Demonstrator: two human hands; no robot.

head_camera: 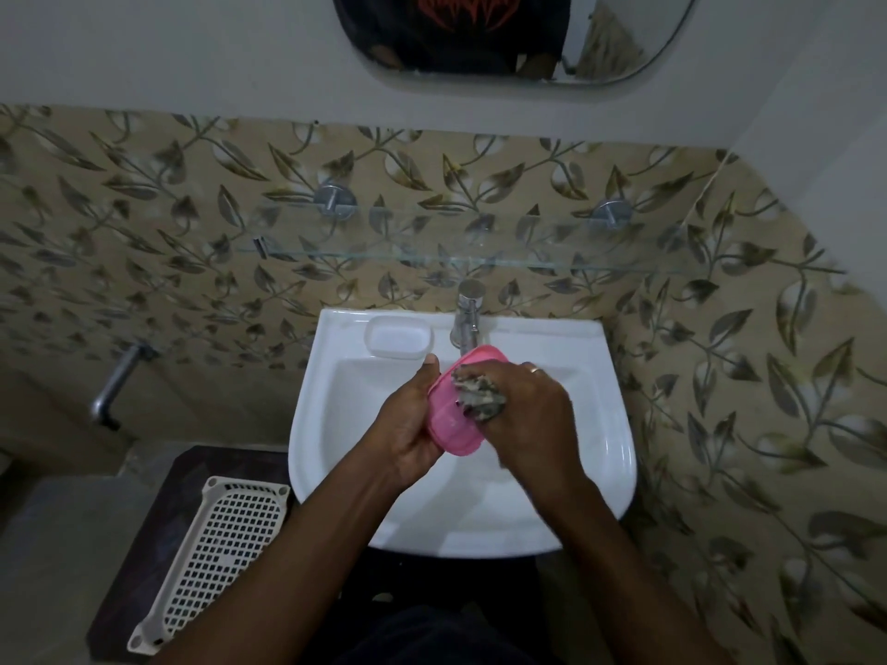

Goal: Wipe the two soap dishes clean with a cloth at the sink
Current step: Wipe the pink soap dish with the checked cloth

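Holding the pink oval plastic soap dish [456, 415] over the white ceramic sink [619, 453], your left hand [408, 424] grips its edge, long axis tilting toward the faucet [466, 314]; your right hand [533, 415] fingers bunch the grey crumpled cloth [480, 393] against it.

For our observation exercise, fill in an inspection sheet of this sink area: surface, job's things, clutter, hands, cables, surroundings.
Surface: white sink, tap at the back.
Job's things: pink soap dish held over the basin; white soap dish on the back ledge; cloth pressed on the pink dish.
Clutter: white plastic basket on the floor mat, left of the sink.
Hands: left hand in a grip on the pink dish; right hand bunches the cloth.
Cables: nothing seen.
Surroundings: glass shelf, leaf-patterned tiles, mirror above.
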